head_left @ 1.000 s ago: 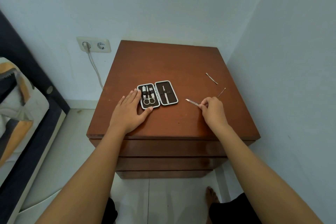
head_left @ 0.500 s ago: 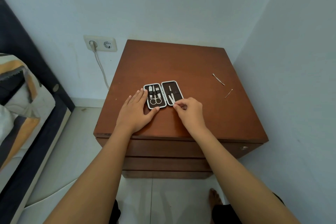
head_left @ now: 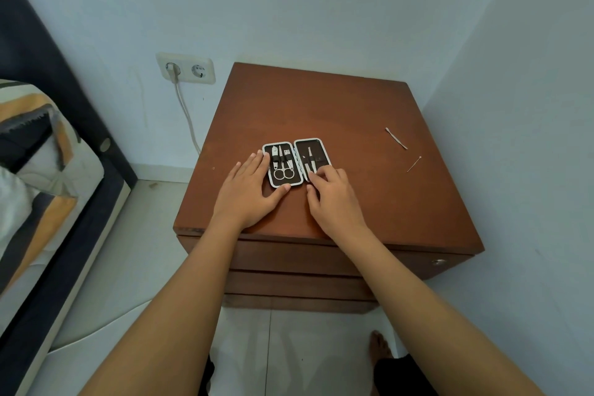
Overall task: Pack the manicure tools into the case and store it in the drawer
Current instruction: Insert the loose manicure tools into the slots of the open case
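Observation:
A small manicure case (head_left: 316, 145) lies open on the wooden nightstand (head_left: 321, 112). Its left half holds scissors (head_left: 284, 172), a clipper and another tool. My left hand (head_left: 249, 193) lies flat on the tabletop, fingers spread against the case's left edge and thumb at its front edge. My right hand (head_left: 332, 198) pinches a thin metal tool (head_left: 309, 167) and presses it into the case's right half. Two slim tools lie loose at the right: a longer one (head_left: 396, 138) and a pin-like one (head_left: 414, 164).
The nightstand stands in a wall corner, with closed drawers (head_left: 289, 259) below its top. A wall socket (head_left: 185, 68) with a plugged cable is on the left. A bed (head_left: 38, 170) runs along the left edge. My bare foot (head_left: 379, 344) shows on the tiled floor.
My right hand carried the thin metal tool left from the tabletop to the case's right half. The left hand stayed against the case. The view shifted slightly.

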### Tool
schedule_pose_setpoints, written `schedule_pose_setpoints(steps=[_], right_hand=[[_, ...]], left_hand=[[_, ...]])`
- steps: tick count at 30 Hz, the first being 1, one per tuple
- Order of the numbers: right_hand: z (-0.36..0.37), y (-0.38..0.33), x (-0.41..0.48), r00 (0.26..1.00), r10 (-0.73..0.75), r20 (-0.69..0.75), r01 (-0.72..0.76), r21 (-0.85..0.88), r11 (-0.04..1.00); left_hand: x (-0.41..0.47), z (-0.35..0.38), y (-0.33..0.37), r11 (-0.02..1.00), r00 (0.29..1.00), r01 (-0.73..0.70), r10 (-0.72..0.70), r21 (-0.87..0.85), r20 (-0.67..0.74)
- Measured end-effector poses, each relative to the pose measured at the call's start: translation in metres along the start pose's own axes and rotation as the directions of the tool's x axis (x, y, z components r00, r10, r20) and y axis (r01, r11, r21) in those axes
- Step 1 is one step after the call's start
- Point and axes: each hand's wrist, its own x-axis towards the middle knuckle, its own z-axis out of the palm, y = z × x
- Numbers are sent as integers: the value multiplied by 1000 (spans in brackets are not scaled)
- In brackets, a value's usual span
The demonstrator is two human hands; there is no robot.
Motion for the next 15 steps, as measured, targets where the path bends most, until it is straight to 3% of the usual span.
schedule_pose_setpoints(steps=[9, 15], right_hand=[[7, 2, 3, 999, -46, 4, 46, -145, 988], [7, 6, -5, 997, -69, -16, 67, -116, 991]], left_hand=[[0, -1, 0, 1000, 1000, 1, -1, -10, -2], [0, 0, 0, 1000, 1000, 1, -1, -5, 2]])
